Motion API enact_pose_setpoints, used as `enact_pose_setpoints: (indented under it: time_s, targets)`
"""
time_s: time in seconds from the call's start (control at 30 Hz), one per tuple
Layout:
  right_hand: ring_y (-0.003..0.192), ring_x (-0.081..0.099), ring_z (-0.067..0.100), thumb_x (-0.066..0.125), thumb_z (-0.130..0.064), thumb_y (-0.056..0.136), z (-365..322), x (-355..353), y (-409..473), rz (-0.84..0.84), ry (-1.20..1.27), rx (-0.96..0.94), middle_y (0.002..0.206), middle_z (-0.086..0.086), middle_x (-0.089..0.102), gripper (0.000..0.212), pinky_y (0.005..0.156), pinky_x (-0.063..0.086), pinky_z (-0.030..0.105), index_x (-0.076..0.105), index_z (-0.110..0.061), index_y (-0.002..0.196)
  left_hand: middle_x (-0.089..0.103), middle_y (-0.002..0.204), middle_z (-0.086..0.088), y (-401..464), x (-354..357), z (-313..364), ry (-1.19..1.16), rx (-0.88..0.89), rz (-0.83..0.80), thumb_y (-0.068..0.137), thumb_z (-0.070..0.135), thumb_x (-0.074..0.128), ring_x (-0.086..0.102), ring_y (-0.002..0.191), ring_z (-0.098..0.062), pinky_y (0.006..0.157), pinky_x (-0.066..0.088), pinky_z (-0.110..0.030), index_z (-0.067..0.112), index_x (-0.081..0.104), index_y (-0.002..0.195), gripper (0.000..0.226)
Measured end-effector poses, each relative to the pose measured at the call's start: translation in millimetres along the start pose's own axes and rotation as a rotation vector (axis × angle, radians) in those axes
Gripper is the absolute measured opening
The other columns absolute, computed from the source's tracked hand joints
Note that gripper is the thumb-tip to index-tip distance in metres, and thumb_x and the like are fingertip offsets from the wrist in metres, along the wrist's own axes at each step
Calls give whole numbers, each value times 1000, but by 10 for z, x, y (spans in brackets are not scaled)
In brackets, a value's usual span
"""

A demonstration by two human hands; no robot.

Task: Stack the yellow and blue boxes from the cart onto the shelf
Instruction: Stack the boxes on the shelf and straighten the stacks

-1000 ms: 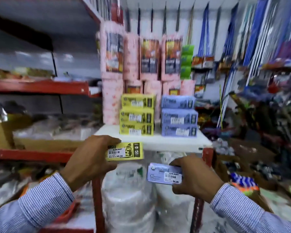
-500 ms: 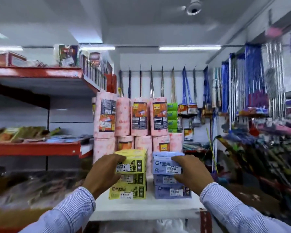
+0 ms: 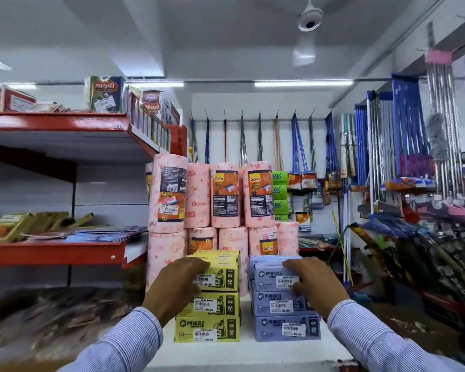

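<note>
From the head camera, I see two piles of boxes on the white shelf (image 3: 253, 350), right in front of me. The yellow pile sits on the left and the blue pile sits just beside it on the right, with a thin gap between them.

The top yellow box (image 3: 220, 272) lies under my left hand (image 3: 173, 287). The fingers (image 3: 196, 264) curl over its top edge and the thumb sits low on its front, so the hand wraps around the box's left end. Below it are two more yellow boxes (image 3: 210, 316).

The top blue box (image 3: 273, 275) lies under my right hand (image 3: 316, 284). Those fingers (image 3: 297, 264) bend over its top and the thumb presses its front near the white price sticker. The hand grips the box's right end. Two more blue boxes (image 3: 282, 316) lie under it.

Both hands are half curled, each closed on its own box. Striped sleeves (image 3: 129, 342) cover my arms.

Behind the piles stand pink paper towel rolls (image 3: 226, 194), two rows high. Red shelves (image 3: 54, 253) on the left hold flat packets.
</note>
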State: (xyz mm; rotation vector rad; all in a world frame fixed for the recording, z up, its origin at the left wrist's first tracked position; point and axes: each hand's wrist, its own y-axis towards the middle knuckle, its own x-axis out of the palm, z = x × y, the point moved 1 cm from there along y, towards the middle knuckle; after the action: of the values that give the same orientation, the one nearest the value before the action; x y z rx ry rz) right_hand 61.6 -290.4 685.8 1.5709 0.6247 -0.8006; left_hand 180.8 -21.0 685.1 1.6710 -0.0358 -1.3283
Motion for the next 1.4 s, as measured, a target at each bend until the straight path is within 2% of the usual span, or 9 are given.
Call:
enact_pose_setpoints:
  time_s: [0.1, 0.2, 0.33, 0.43, 0.57, 0.83, 1.0, 1.23, 1.4]
  targets:
    - [101, 58, 25, 75, -15, 70, -2, 69, 15, 3, 10, -6, 111, 3, 69, 38, 72, 42, 32, 60, -23, 104, 69, 121, 1, 37, 51, -39, -16, 21, -4, 77, 9, 76, 64, 105, -16, 87, 55, -31, 22, 62, 124, 50]
    - [116, 51, 24, 76, -19, 76, -118, 47, -24, 23, 12, -16, 131, 1, 59, 55, 92, 43, 33, 51, -21, 124, 69, 121, 0, 37, 93, -82, -37, 36, 7, 80, 8, 73, 66, 102, -16, 84, 56, -31, 24, 61, 124, 48]
    - [146, 12, 24, 63, -31, 90, -617, 193, -218, 59, 104, -149, 156, -2, 9, 78, 120, 17, 41, 15, -16, 150, 61, 135, -4, -46, 193, -126, -25, 95, 96, 81, 11, 75, 59, 120, -22, 100, 49, -37, 21, 55, 133, 56]
    - [143, 21, 28, 67, -35, 86, -969, 555, -222, 239, -26, -298, 156, 9, 21, 81, 113, 33, 46, 21, -11, 149, 54, 141, -8, -143, 303, -180, 122, 160, 168, 76, 21, 81, 47, 133, -27, 108, 30, -42, 16, 52, 134, 65]
    - [148, -7, 25, 58, -29, 93, -1275, 913, -58, 257, -46, -341, 162, 7, 2, 82, 115, 0, 44, 3, -14, 152, 29, 153, -2, -242, 457, -344, 126, 149, 150, 80, 21, 77, 25, 142, -22, 113, 21, -45, 21, 36, 145, 77]
    - [148, -5, 24, 27, -30, 98, -1276, 1104, -5, 235, -44, -275, 162, 6, -1, 62, 114, 6, 44, 0, -14, 152, 22, 159, -8, -287, 580, -471, 84, 216, 159, 88, 14, 68, 15, 147, -24, 120, -2, -34, 16, 24, 150, 77]
    - [148, -8, 24, 28, -27, 99, -1275, 1067, -12, 234, -39, -288, 162, 6, -6, 63, 114, 5, 44, -3, -13, 151, 12, 161, -10, -317, 597, -512, 216, 222, 154, 96, 30, 26, 9, 149, -25, 118, 7, -43, 13, 16, 152, 59]
    - [148, -6, 24, 43, -18, 98, -805, 780, -328, 287, -3, -248, 162, 7, -5, 71, 116, 7, 44, -3, -11, 151, 17, 161, -13, -254, 565, 31, 192, 284, 220, 85, 1, 62, 10, 149, -30, 114, 14, -56, 8, 19, 151, 79]
    - [148, -6, 24, 37, -27, 100, -176, 612, -455, 321, 22, -90, 162, 6, -6, 67, 116, 7, 46, -3, -13, 151, 17, 160, -14, 16, 719, 668, 161, 383, 237, 90, 4, 50, 8, 149, -31, 116, 11, -50, 6, 16, 151, 70]
